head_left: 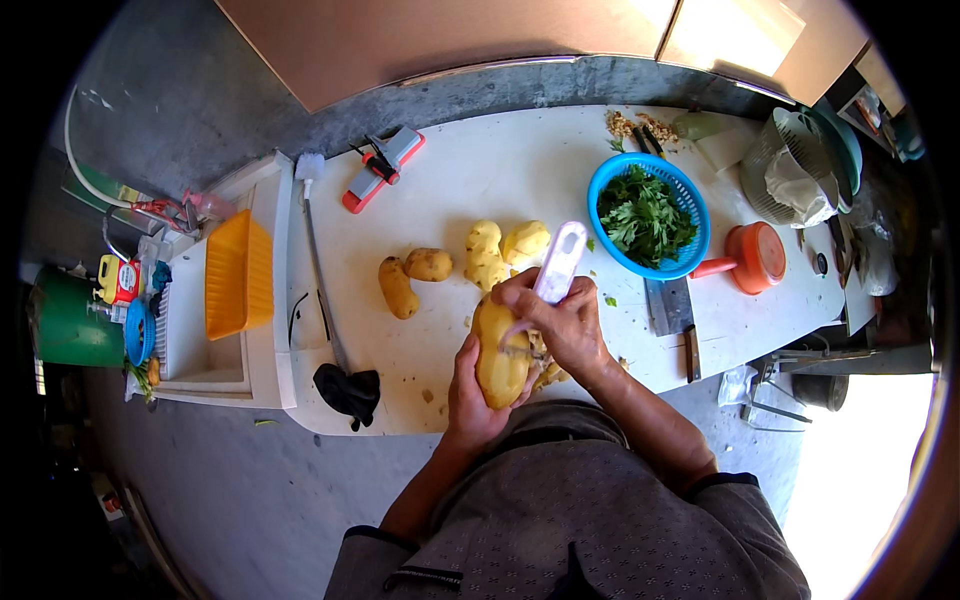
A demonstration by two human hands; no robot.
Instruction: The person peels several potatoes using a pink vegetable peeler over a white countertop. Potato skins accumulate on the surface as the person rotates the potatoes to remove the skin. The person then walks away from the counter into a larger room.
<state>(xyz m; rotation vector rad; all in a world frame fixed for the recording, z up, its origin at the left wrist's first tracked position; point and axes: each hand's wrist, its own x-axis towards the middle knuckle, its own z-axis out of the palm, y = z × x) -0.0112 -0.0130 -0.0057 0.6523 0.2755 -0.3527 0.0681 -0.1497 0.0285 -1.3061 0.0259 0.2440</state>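
Note:
A large, partly peeled potato (494, 345) is held near the table's front edge, in front of my body. My left hand (468, 398) wraps its lower left side from below. In my right hand (572, 322), closed round its handle, is a pale pink peeler (560, 265); its head lies against the potato's right side. Just beyond sit two peeled yellow potatoes, a knobbly one (484, 258) and a rounder one (527, 243). To their left lie two brown-skinned potatoes, one long (397, 289) and one shorter (429, 264). Peelings (548, 375) show partly behind my right hand.
At right stand a blue basket (598, 218) of leafy greens (645, 215), a cleaver (672, 308) and a red dipper (758, 257). Left are a long-handled brush (318, 250), a black cloth (347, 393) and a sink (262, 350) with an orange basket (238, 275). A grey-red tool (384, 170) lies farther back.

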